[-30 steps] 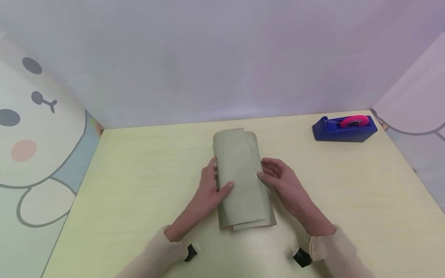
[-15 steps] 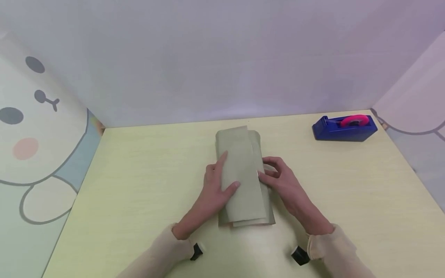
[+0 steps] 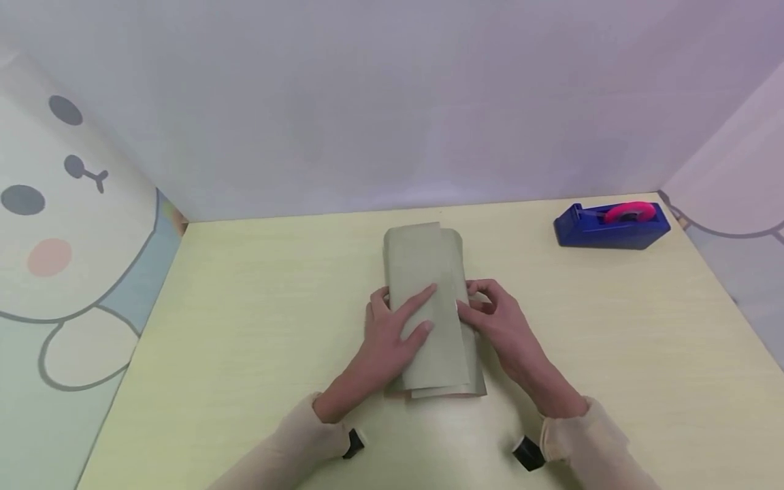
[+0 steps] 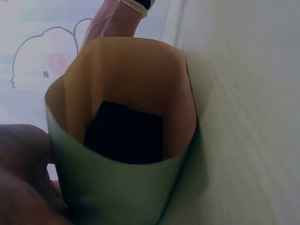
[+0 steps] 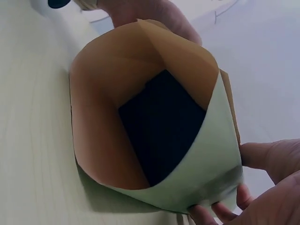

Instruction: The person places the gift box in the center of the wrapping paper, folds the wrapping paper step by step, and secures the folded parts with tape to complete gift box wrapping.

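The left index finger (image 3: 419,300) has swung inward over the smooth, open-ended paper tube (image 3: 415,255) both hands (image 3: 388,339) (image 3: 507,327) grip

Dark shape (image 5: 161,129) inside the paper (image 3: 444,333), details too dim

pretty soft light in here tbh, pale glare on the near table (image 3: 437,435), paper roll (image 5: 101,126) way dimmer inside

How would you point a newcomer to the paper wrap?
On the pale table, find the left hand and right hand. Between them lies the paper wrap: a grey-green roll, open at its near end, unlike the blue tape dispenser.
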A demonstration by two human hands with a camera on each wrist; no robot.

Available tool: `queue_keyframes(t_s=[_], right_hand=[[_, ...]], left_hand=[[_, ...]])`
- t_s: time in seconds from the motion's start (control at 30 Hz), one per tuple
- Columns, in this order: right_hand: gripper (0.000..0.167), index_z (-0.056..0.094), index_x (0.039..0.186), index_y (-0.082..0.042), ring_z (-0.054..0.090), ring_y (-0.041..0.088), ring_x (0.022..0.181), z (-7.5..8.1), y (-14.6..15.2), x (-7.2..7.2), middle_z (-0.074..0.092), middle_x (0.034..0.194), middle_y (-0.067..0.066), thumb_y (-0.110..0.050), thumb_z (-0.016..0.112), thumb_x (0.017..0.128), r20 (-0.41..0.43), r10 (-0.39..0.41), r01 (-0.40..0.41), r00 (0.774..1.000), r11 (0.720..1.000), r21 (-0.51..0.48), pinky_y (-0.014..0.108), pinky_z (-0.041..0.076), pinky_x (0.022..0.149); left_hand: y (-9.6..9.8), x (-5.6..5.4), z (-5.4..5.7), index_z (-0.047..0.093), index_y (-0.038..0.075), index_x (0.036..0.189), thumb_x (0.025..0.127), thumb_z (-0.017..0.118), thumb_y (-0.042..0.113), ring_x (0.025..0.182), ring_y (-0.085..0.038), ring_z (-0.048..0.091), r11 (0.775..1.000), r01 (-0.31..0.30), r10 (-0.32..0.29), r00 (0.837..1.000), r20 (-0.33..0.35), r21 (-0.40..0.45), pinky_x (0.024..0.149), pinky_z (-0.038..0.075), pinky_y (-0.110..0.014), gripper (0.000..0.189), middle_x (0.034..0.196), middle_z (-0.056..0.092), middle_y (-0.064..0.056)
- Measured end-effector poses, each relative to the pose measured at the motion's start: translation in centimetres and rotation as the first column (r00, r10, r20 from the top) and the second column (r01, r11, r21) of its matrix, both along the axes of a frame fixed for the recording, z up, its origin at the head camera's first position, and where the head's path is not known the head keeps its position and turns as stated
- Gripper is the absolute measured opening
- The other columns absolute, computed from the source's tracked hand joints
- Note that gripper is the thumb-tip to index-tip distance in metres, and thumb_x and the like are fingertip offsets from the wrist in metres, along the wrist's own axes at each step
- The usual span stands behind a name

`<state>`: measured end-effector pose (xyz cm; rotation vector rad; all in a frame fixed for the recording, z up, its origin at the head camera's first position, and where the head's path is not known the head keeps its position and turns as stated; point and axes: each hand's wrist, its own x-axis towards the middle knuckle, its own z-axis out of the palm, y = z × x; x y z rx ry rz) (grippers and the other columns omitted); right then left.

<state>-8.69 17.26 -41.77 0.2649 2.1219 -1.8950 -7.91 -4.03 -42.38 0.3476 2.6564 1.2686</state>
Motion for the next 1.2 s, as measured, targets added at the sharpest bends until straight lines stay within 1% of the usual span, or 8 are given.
queue_keyframes(t_s=[0.17,0.27,0.37,0.47,0.63,0.77,1.0,1.2], right_hand=[[0.034,0.054,0.129,-0.001,0.061,0.013,0.124,0.1,0.6,0.1,0.054,0.153,0.014,-0.029,0.053,0.110,-0.041,0.036,-0.036,0.999,0.999,-0.003,0.023,0.053,0.096],[0.037,0.055,0.135,-0.002,0.065,0.011,0.119,0.0,1.1,0.0,0.060,0.147,0.014,-0.029,0.055,0.109,-0.027,0.071,-0.071,0.997,0.997,-0.026,0.023,0.054,0.099],[0.039,0.056,0.137,-0.007,0.068,0.012,0.114,0.0,1.5,-0.1,0.064,0.140,0.011,-0.031,0.059,0.107,-0.008,0.097,-0.097,0.995,0.995,-0.028,0.022,0.055,0.098],[0.041,0.055,0.139,-0.007,0.068,0.013,0.113,-0.2,1.8,-0.2,0.064,0.140,0.011,-0.032,0.060,0.106,-0.004,0.113,-0.113,0.994,0.993,-0.029,0.023,0.055,0.098],[0.042,0.053,0.139,-0.004,0.067,0.016,0.117,-0.3,1.6,0.0,0.059,0.147,0.017,-0.029,0.060,0.107,-0.010,0.128,-0.128,0.992,0.992,0.000,0.027,0.056,0.099],[0.040,0.051,0.140,-0.002,0.065,0.022,0.125,0.0,1.1,0.1,0.056,0.150,0.018,-0.025,0.057,0.108,-0.025,0.132,-0.131,0.991,0.991,0.040,0.032,0.056,0.102],[0.038,0.052,0.136,-0.001,0.060,0.022,0.130,0.1,0.5,0.4,0.055,0.145,0.016,-0.028,0.056,0.109,-0.067,0.112,-0.110,0.991,0.993,0.034,0.033,0.056,0.102],[0.034,0.055,0.133,0.001,0.065,0.015,0.123,-0.1,0.4,0.4,0.057,0.143,0.017,-0.023,0.056,0.109,-0.090,0.092,-0.090,0.992,0.996,0.023,0.033,0.058,0.101]], left_hand=[[-0.3,0.3,0.3,0.056,0.044,0.149,0.100,0.061,0.043,0.159,-0.045,0.001,0.998,0.011,-0.016,0.997,-0.071,-0.069,0.115,0.023,-0.074,0.049,0.173,-0.007,-0.026],[-0.4,0.3,0.3,0.058,0.041,0.148,0.101,0.061,0.043,0.161,-0.045,-0.003,0.993,0.033,-0.052,0.984,-0.170,-0.111,0.118,0.019,-0.075,0.047,0.174,-0.008,-0.023],[-0.5,0.0,0.2,0.058,0.038,0.149,0.102,0.060,0.042,0.162,-0.045,-0.001,0.979,0.064,-0.120,0.950,-0.287,-0.195,0.121,0.013,-0.077,0.047,0.177,0.003,-0.016],[-0.6,-0.4,0.3,0.057,0.032,0.150,0.104,0.057,0.039,0.162,-0.044,0.010,0.950,0.119,-0.225,0.901,-0.372,-0.287,0.121,0.010,-0.078,0.047,0.175,0.023,-0.007],[-0.8,-1.2,0.2,0.056,0.027,0.152,0.107,0.055,0.033,0.162,-0.036,0.023,0.899,0.215,-0.373,0.833,-0.410,-0.381,0.120,0.011,-0.080,0.046,0.169,0.038,-0.001],[-1.1,-1.6,-0.2,0.055,0.029,0.152,0.106,0.056,0.031,0.161,-0.036,0.025,0.884,0.228,-0.410,0.796,-0.445,-0.407,0.118,0.013,-0.081,0.046,0.169,0.039,0.000],[-1.4,-1.9,-0.6,0.056,0.030,0.152,0.106,0.056,0.028,0.161,-0.036,0.024,0.891,0.256,-0.417,0.786,-0.457,-0.374,0.120,0.008,-0.080,0.046,0.168,0.040,0.001],[-1.6,-2.4,-0.7,0.059,0.029,0.149,0.104,0.058,0.025,0.161,-0.035,0.026,0.897,0.275,-0.423,0.762,-0.490,-0.347,0.119,0.010,-0.081,0.045,0.167,0.043,0.001]])
